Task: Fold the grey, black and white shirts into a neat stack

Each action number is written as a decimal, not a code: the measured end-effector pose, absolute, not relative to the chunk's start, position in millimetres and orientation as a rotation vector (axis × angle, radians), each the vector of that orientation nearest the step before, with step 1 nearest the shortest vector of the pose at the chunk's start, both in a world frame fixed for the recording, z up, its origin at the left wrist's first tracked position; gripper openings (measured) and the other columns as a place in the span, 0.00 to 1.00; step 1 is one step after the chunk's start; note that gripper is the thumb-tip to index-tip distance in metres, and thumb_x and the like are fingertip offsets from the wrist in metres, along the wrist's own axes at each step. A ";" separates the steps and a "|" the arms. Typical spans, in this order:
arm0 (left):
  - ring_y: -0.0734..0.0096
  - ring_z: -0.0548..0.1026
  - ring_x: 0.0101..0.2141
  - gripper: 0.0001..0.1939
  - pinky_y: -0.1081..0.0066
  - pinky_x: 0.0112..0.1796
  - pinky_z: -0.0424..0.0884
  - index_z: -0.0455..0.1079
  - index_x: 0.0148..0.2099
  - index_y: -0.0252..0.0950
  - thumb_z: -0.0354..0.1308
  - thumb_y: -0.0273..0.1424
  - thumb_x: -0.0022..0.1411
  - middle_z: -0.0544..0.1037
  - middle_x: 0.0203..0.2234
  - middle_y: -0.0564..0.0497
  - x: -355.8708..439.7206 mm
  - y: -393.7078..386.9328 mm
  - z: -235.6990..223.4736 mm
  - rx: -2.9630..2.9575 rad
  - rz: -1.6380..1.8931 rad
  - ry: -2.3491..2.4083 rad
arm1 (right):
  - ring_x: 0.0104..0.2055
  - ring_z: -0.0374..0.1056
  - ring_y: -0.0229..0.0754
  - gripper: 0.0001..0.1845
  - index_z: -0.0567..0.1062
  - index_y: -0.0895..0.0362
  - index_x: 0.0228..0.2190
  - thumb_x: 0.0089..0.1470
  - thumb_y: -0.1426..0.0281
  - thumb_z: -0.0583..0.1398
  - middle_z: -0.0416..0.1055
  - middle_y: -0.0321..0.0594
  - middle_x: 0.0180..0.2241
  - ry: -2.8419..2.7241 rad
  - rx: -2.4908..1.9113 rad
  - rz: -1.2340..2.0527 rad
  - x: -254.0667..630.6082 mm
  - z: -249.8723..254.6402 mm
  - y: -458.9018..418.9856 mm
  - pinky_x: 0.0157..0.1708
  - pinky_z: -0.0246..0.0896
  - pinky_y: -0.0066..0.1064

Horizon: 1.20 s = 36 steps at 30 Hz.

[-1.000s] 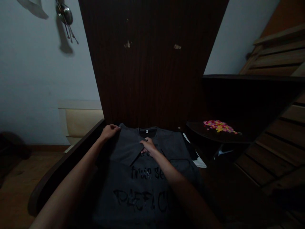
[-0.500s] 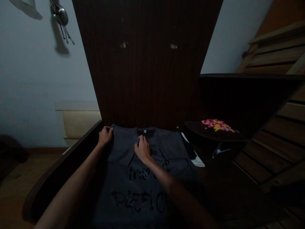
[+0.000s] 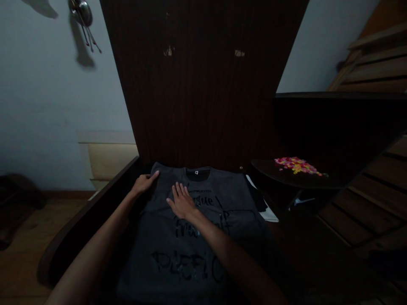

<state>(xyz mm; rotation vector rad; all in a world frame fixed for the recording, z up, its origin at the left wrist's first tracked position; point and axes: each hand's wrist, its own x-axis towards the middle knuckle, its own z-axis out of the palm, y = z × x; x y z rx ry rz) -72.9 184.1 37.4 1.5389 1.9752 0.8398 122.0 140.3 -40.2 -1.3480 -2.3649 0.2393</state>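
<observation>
A dark grey T-shirt (image 3: 235, 190) lies spread out with its collar at the far side and black lettering down its front. At its upper left edge, my left hand (image 3: 143, 184) grips the sleeve, thumb on top and the other fingers mostly hidden. Flat on the chest of the shirt, just below and left of the collar, rests my right hand (image 3: 182, 204), its fingers stretched out and slightly apart. My right forearm covers part of the lettering.
A dark wooden panel (image 3: 203, 106) rises behind the shirt, with a raised dark side rail (image 3: 85, 216) on the left. White cloth (image 3: 269, 214) shows at the shirt's right. Colourful petal-like bits (image 3: 297, 165) lie on a small shelf (image 3: 267, 168).
My right hand has moved left from near the collar and opened from bent fingers to a flat palm. My left hand stays at the sleeve. The view has shifted slightly.
</observation>
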 end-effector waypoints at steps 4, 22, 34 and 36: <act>0.58 0.77 0.27 0.29 0.71 0.24 0.67 0.75 0.27 0.34 0.62 0.58 0.42 0.79 0.21 0.47 -82.9 175.8 34.6 1.516 0.848 1.759 | 0.70 0.34 0.56 0.38 0.53 0.72 0.64 0.64 0.56 0.46 0.41 0.60 0.67 -2.346 -1.332 0.177 122.5 -37.2 139.1 0.66 0.35 0.48; 0.68 0.70 0.23 0.30 0.72 0.23 0.61 0.70 0.23 0.35 0.61 0.61 0.38 0.73 0.17 0.53 -92.0 195.4 30.7 1.594 1.096 1.744 | 0.49 0.62 0.49 0.12 0.70 0.59 0.44 0.58 0.71 0.56 0.69 0.50 0.47 -2.556 -1.001 -0.267 70.0 2.0 96.4 0.45 0.64 0.41; 0.70 0.68 0.23 0.32 0.72 0.25 0.61 0.68 0.23 0.36 0.61 0.62 0.34 0.71 0.17 0.54 -93.3 197.0 32.6 1.599 1.121 1.709 | 0.41 0.69 0.43 0.09 0.68 0.55 0.43 0.61 0.73 0.51 0.71 0.45 0.42 -2.515 -1.074 -0.163 34.7 1.8 95.6 0.33 0.69 0.32; 0.70 0.67 0.23 0.32 0.72 0.25 0.61 0.67 0.23 0.36 0.61 0.62 0.34 0.70 0.17 0.54 -94.9 197.9 30.7 1.587 1.130 1.712 | 0.42 0.69 0.44 0.09 0.68 0.56 0.43 0.61 0.72 0.52 0.71 0.45 0.42 -2.518 -1.114 -0.139 33.4 -0.5 95.9 0.34 0.69 0.33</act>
